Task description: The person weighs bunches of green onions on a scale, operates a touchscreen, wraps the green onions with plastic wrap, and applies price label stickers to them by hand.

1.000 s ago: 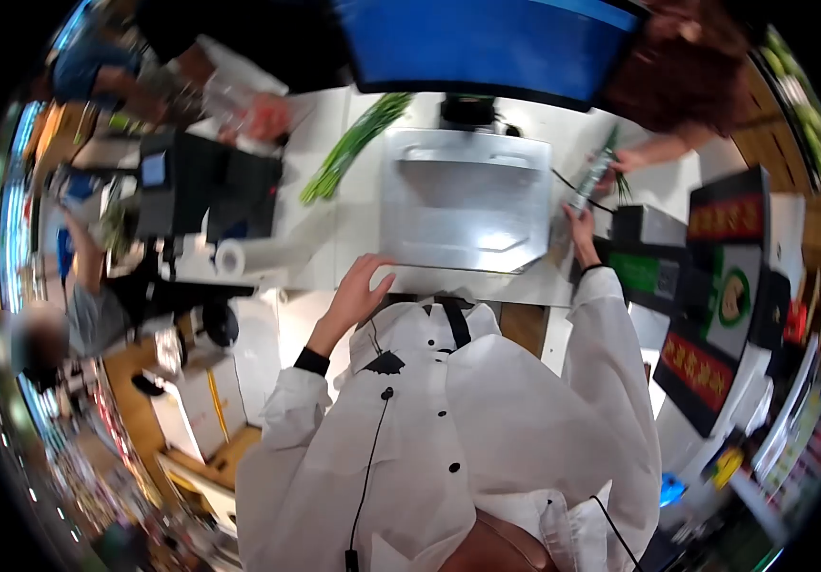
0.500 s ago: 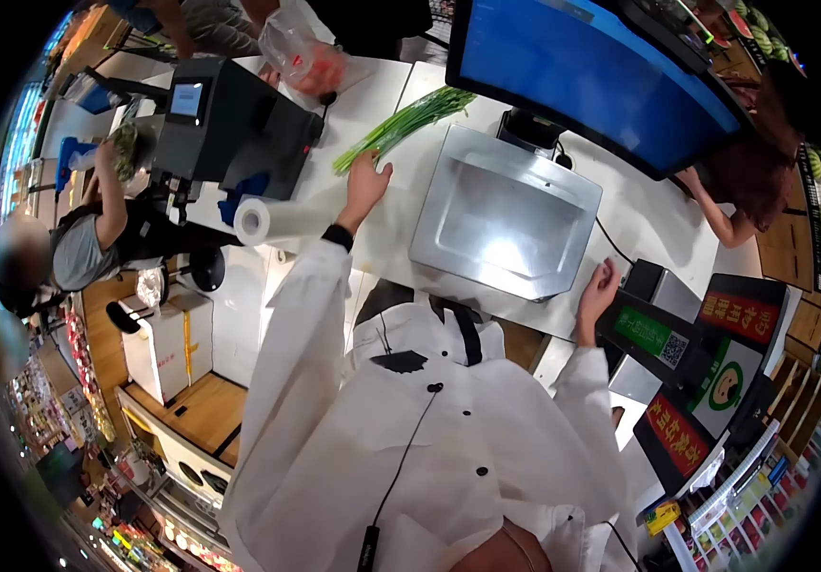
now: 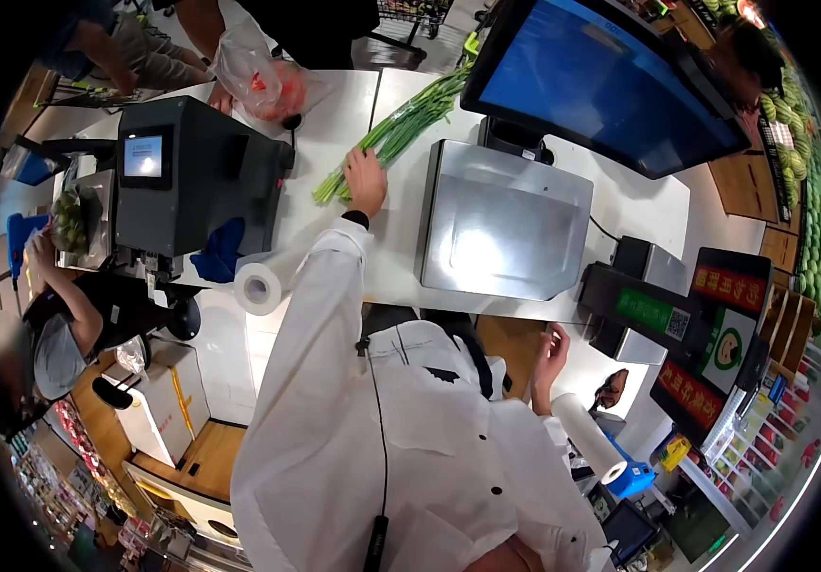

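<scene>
My left hand (image 3: 366, 181) is closed around the lower part of a bundle of long green stalks (image 3: 415, 119), which lies slantwise on the white counter (image 3: 334, 124). To the right of the bundle is a metal weighing plate (image 3: 506, 219), with nothing on it. My right hand (image 3: 549, 355) hangs near the counter's front edge, below the plate's right corner. Its fingers are apart and slightly bent, and nothing shows in them.
A large monitor (image 3: 601, 81) stands behind the plate. Dark signs (image 3: 723, 353) are at the right. A printer-like machine (image 3: 182, 176), white roll (image 3: 260, 286) and bag of red items (image 3: 277, 88) are at the left. A co-worker (image 3: 58, 357) holds a bag of green produce (image 3: 69, 224).
My left hand has moved from the plate's front-left corner to the stalks and closed on them. My right hand has let go of the wrapped green item and drawn back toward me.
</scene>
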Available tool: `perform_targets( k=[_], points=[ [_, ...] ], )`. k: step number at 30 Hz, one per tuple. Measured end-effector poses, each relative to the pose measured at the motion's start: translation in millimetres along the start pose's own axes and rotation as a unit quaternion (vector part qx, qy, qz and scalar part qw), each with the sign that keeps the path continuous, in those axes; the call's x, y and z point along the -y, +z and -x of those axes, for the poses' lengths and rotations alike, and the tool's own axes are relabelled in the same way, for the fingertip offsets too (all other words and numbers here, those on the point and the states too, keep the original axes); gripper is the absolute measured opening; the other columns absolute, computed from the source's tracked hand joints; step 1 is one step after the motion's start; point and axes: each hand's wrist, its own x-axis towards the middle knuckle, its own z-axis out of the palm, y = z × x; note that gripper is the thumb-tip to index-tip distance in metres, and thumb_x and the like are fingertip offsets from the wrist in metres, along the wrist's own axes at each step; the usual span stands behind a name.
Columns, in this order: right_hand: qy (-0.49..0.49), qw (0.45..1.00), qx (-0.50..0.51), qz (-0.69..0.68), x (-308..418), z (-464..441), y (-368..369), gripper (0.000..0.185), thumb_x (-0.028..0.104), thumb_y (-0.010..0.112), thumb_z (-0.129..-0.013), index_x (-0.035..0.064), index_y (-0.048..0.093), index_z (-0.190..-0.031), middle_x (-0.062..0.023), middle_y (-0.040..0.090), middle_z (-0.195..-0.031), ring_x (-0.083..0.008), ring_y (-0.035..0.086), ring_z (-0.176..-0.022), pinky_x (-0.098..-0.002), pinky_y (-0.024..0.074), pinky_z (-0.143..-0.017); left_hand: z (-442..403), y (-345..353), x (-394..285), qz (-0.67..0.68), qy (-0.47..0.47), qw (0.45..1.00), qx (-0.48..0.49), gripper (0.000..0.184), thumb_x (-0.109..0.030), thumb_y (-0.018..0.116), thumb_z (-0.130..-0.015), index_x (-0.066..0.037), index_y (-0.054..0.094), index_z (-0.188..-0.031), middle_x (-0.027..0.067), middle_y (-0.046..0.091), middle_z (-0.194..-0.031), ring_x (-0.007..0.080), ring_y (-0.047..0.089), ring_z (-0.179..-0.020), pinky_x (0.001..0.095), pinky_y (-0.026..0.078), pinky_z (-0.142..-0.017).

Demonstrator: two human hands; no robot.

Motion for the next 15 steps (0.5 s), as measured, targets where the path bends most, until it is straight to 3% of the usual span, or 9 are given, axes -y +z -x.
perform_targets(
  k=[2,5,6,7,8,10,12,13,15],
  points=[
    [-0.038,0.999,0.006,-0.03,9,2,12,0.025,0.011,0.051,-0.099,0.0002,0.054,-0.122,-0.0067,0.058,-0.116,-0.014,0.057,-0.099,-0.0258,0.0448,-0.088,-1,16,9,0.001,0.018,1.0,-0.017,0.04,-0.021,0.071,-0.081,0.001,0.054,-0.11,0.0162,0.052,-0.108,0.0333,0.049,-0.109,0.0434,0.039,-0.093],
    [-0.053,0.998,0.017,-0.033,31,0,26,0.024,0.009,0.053,-0.098,0.0,0.056,-0.119,-0.0083,0.057,-0.115,-0.0143,0.057,-0.097,-0.0261,0.0448,-0.088,-1,10,10,0.106,-0.011,0.994,0.009,0.034,-0.023,0.07,-0.083,0.002,0.058,-0.104,0.0159,0.058,-0.1,0.0312,0.055,-0.095,0.0393,0.043,-0.086],
    [-0.061,0.998,0.025,-0.016,37,1,30,0.023,0.008,0.053,-0.097,0.0,0.056,-0.118,-0.0088,0.057,-0.114,-0.0146,0.057,-0.095,-0.0263,0.0451,-0.087,-1,-18,4,0.251,-0.072,0.957,0.125,0.033,-0.024,0.068,-0.086,0.002,0.06,-0.103,0.0138,0.061,-0.097,0.0279,0.057,-0.089,0.0365,0.045,-0.082],
    [-0.076,0.996,0.033,-0.029,49,2,36,0.022,0.004,0.053,-0.095,-0.0003,0.057,-0.116,-0.0096,0.058,-0.111,-0.0161,0.058,-0.091,-0.0267,0.046,-0.084,5,-36,0,0.385,-0.131,0.882,0.237,0.032,-0.025,0.067,-0.089,0.003,0.062,-0.102,0.0117,0.064,-0.094,0.0246,0.058,-0.083,0.0337,0.046,-0.078],
    [-0.073,0.996,0.03,-0.032,64,5,45,0.022,0.004,0.053,-0.095,-0.0003,0.057,-0.116,-0.0096,0.058,-0.111,-0.0161,0.058,-0.091,-0.0267,0.046,-0.084,19,-43,-1,0.382,-0.128,0.884,0.239,0.032,-0.025,0.067,-0.089,0.003,0.062,-0.102,0.0117,0.064,-0.094,0.0246,0.058,-0.083,0.0337,0.046,-0.078],
    [-0.168,0.983,0.049,-0.053,97,7,65,0.02,0.002,0.053,-0.094,-0.0009,0.058,-0.114,-0.0105,0.058,-0.107,-0.0177,0.06,-0.089,-0.0272,0.0468,-0.082,53,-60,-1,0.642,-0.17,0.711,0.231,0.03,-0.025,0.062,-0.095,0.001,0.063,-0.108,0.0055,0.067,-0.095,0.0167,0.058,-0.08,0.0293,0.045,-0.075],
    [-0.186,0.978,0.081,-0.048,121,8,83,0.019,0.0,0.053,-0.093,-0.0008,0.059,-0.112,-0.0114,0.059,-0.105,-0.0184,0.061,-0.09,-0.0279,0.0475,-0.081,79,-90,1,0.738,-0.17,0.595,0.268,0.029,-0.022,0.058,-0.097,0.0,0.062,-0.117,0.003,0.065,-0.1,0.0141,0.06,-0.09,0.029,0.047,-0.082],
    [-0.196,0.974,0.093,-0.059,130,8,93,0.019,0.001,0.054,-0.093,0.0,0.059,-0.111,-0.0115,0.06,-0.103,-0.0185,0.061,-0.092,-0.029,0.0481,-0.08,91,-106,1,0.736,-0.168,0.597,0.27,0.029,-0.022,0.058,-0.097,0.0,0.062,-0.117,0.003,0.065,-0.1,0.0141,0.06,-0.09,0.029,0.047,-0.082],
    [-0.212,0.963,0.152,-0.073,149,6,110,0.019,0.005,0.056,-0.094,0.0005,0.06,-0.112,-0.0112,0.06,-0.105,-0.0197,0.061,-0.093,-0.0296,0.0482,-0.082,109,-135,-1,0.78,-0.129,0.54,0.288,0.038,-0.019,0.058,-0.097,-0.001,0.053,-0.13,0.006,0.064,-0.108,0.017,0.061,-0.102,0.0314,0.047,-0.093]
  ],
)
